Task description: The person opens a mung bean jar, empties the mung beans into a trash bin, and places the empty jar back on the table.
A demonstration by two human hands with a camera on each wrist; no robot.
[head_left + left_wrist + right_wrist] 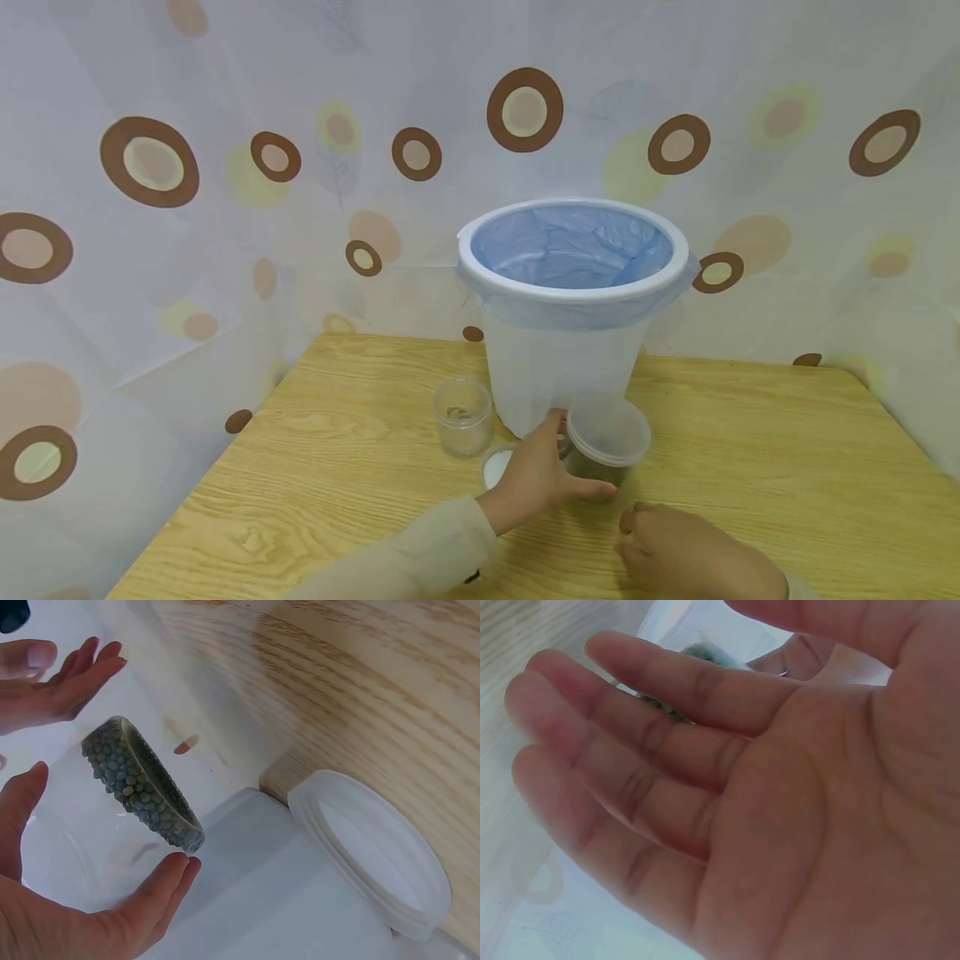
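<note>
My left hand [536, 475] grips a clear plastic jar [609, 429] from its left side, thumb at the front and fingers behind. Green beans [139, 787] fill the bottom of this jar in the left wrist view. To the right of the jar and nearer the table's front, my right hand [675, 546] holds nothing. Its fingers [660, 742] are relaxed and slightly bent in the right wrist view, partly covering the beans. Left of my left hand lies a round white lid-like piece [495, 468], partly hidden by the hand.
A white bin [562, 358] lined with a blue bag [573, 242] stands right behind the jar. Another clear jar [462, 421], with a few small bits inside, stands on the wooden table [360, 417] to the left. A patterned sheet [337, 208] hangs behind and at both sides.
</note>
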